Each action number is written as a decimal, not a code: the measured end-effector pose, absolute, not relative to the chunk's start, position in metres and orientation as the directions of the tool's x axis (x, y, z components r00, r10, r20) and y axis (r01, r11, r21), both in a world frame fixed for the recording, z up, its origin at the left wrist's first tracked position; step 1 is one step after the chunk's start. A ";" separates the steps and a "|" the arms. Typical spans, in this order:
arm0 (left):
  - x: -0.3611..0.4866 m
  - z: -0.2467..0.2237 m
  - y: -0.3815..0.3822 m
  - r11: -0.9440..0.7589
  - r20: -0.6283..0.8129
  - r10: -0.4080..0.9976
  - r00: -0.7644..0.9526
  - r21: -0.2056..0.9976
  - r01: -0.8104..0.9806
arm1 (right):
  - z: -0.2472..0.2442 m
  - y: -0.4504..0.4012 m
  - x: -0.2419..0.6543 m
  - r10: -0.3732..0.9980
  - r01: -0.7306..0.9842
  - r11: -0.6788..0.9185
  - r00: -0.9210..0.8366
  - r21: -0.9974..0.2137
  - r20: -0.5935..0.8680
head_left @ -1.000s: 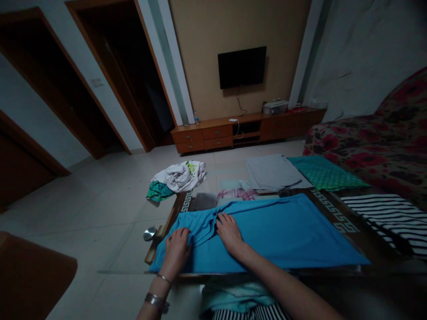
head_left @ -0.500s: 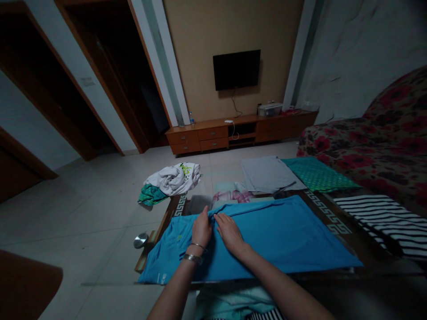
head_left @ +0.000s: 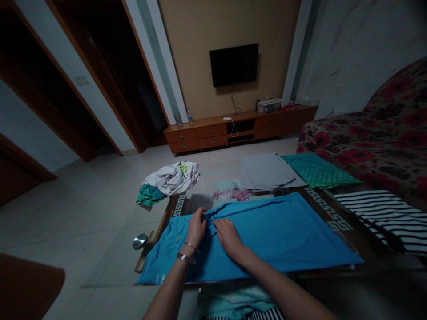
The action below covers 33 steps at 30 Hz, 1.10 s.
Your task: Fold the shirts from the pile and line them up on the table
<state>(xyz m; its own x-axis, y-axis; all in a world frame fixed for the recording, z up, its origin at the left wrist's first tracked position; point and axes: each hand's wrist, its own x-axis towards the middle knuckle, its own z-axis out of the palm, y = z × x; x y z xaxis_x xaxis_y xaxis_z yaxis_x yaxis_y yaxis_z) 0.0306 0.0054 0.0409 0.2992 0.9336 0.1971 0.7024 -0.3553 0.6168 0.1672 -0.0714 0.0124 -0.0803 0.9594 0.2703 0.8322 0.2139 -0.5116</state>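
Blue T-shirt [head_left: 283, 235], long axis left to right, bulk lying rightward: left grip [head_left: 196, 227] pinching a fold [head_left: 208, 216], right grip [head_left: 228, 238] spread flat (nearer that bulk).

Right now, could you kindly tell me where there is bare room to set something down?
The tile floor left of the table, below the crumpled white T-shirt, is free. So is the table's patterned border, between the blue garment and the striped cloth. Past the far edge, pink floral and grey cloths crowd.
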 end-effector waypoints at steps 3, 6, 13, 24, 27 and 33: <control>0.029 0.037 -0.004 -0.370 0.194 0.926 0.324 0.641 0.672 | 0.010 -0.069 0.169 0.960 0.748 0.209 -0.035 -0.630 0.277; 0.029 0.030 -0.014 -0.384 0.175 0.914 0.366 0.666 0.639 | 0.004 -0.061 0.171 0.972 0.594 0.157 0.047 -0.789 0.229; 0.050 0.020 -0.042 -0.519 0.215 0.854 0.474 0.282 0.807 | -0.016 -0.049 0.185 0.971 0.334 0.075 0.189 -0.940 0.144; 0.041 0.022 -0.015 -0.413 0.335 0.904 0.265 0.529 0.742 | 0.005 -0.063 0.197 0.959 0.648 0.229 -0.022 -0.726 0.283; 0.034 0.038 0.001 -0.395 0.379 0.906 0.188 0.596 0.699 | 0.012 -0.064 0.186 0.954 0.773 0.267 -0.126 -0.575 0.274; 0.033 0.062 0.020 -0.445 0.443 0.876 0.191 0.589 0.674 | 0.020 -0.047 0.169 0.966 0.908 0.181 -0.092 -0.379 0.242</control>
<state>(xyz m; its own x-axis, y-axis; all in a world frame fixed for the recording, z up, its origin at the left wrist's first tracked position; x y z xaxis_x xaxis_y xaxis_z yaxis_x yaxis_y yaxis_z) 0.0335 0.0201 0.0625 0.1911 0.8757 0.4434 0.6741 -0.4455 0.5892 0.1694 -0.0469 0.0201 -0.0922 0.9660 0.2416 0.9076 0.1813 -0.3786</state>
